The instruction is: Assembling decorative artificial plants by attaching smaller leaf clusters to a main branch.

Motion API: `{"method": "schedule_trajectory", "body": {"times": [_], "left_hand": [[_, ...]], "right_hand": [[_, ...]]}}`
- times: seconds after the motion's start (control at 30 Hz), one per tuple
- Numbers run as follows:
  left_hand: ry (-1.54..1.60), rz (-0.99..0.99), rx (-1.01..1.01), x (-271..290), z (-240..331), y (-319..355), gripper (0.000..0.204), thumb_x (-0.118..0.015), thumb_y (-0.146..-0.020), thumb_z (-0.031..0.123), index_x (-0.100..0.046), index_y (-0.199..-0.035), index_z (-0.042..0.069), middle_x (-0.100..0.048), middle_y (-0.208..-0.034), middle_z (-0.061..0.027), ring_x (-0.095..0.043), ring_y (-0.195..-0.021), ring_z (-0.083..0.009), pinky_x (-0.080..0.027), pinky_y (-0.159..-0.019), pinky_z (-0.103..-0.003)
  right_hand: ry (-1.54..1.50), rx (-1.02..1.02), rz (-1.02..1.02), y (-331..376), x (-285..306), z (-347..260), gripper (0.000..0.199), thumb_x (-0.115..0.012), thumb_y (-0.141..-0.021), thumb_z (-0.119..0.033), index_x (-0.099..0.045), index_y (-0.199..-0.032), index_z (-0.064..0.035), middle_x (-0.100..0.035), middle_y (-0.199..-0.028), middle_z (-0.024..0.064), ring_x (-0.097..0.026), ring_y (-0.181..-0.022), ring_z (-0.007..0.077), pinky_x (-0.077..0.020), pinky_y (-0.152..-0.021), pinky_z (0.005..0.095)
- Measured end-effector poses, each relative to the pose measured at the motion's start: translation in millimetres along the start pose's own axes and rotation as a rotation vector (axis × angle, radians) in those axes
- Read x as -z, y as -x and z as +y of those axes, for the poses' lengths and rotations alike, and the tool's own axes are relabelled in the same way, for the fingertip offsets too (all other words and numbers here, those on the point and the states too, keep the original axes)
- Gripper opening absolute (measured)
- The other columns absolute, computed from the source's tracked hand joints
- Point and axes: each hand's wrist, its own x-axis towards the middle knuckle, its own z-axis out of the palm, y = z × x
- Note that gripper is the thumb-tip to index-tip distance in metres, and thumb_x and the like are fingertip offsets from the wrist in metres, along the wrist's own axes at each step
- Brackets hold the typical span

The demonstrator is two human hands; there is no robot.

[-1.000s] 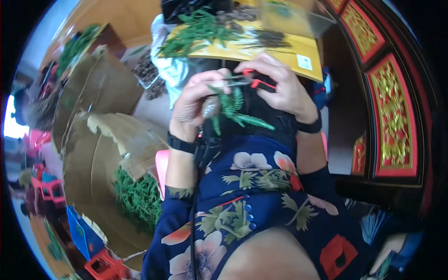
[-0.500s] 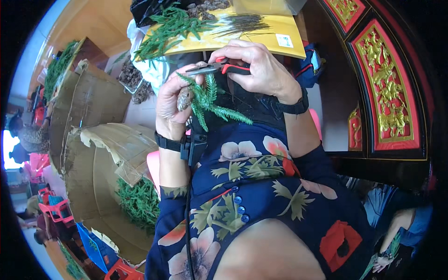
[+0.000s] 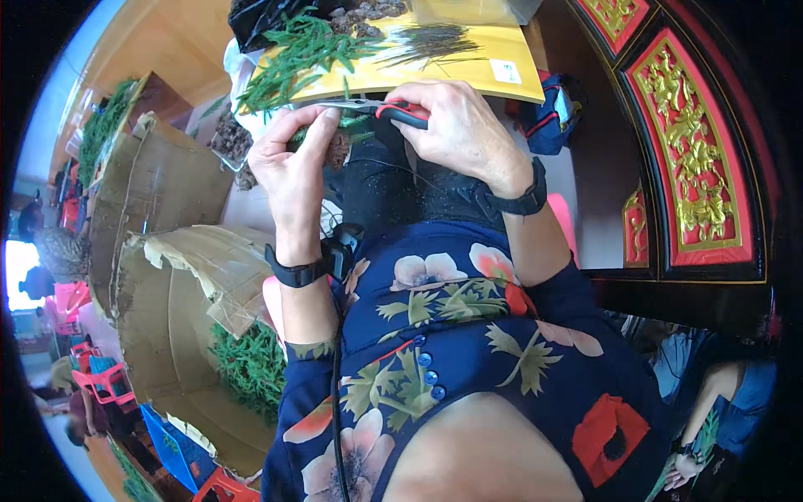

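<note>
In my right hand (image 3: 468,130) is a pair of pliers (image 3: 404,115) with red and black handles, its metal jaws pointing left. The jaws reach the pinched thumb and finger of my left hand (image 3: 293,163). Partly hidden behind those fingers are a green artificial pine sprig (image 3: 358,127) and a brown pine cone (image 3: 338,152), held in the left hand. A thin wire seems to run at the jaws, too fine to make out surely. Both hands are above my lap, just before the yellow tabletop (image 3: 468,77).
Green sprigs (image 3: 301,57), dark wires (image 3: 431,40) and pine cones (image 3: 368,12) lie on the tabletop. At left stands an open cardboard box (image 3: 155,188) holding greenery (image 3: 251,364). A carved red-gold panel (image 3: 690,151) rises at right. Another person's hand (image 3: 684,468) is at lower right.
My left hand has moved left and turned its back up, so the sprig and cone are now mostly behind it. The pliers have shifted slightly left with my right hand.
</note>
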Motion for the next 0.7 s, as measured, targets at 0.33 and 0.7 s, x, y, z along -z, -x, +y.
{"method": "schedule_trajectory", "body": {"times": [0.33, 0.7], "left_hand": [[0.650, -0.337, 0.421, 20.2, -10.6, -3.6, 0.017, -0.059, -0.077, 0.005, -0.066, -0.090, -0.003, -0.067, -0.089, -0.0095, -0.061, -0.081, -0.0133, -0.045, -0.077, -0.024], [0.661, -0.343, 0.401, 13.6, -2.1, -4.0, 0.016, -0.062, -0.077, 0.006, -0.066, -0.089, -0.003, -0.066, -0.082, -0.0066, -0.060, -0.077, -0.0121, -0.044, -0.072, -0.023]], "right_hand": [[-0.135, 0.334, 0.039, -8.5, -3.6, 21.7, 0.031, -0.065, -0.071, -0.002, -0.060, -0.102, -0.0034, -0.061, -0.097, 0.0126, -0.060, -0.092, 0.0276, -0.0480, -0.081, 0.0328], [-0.125, 0.146, -0.065, -1.8, 1.4, 10.1, 0.023, -0.066, -0.074, -0.009, -0.063, -0.096, -0.0041, -0.063, -0.079, 0.0119, -0.062, -0.074, 0.0283, -0.0487, -0.072, 0.0337]]}}
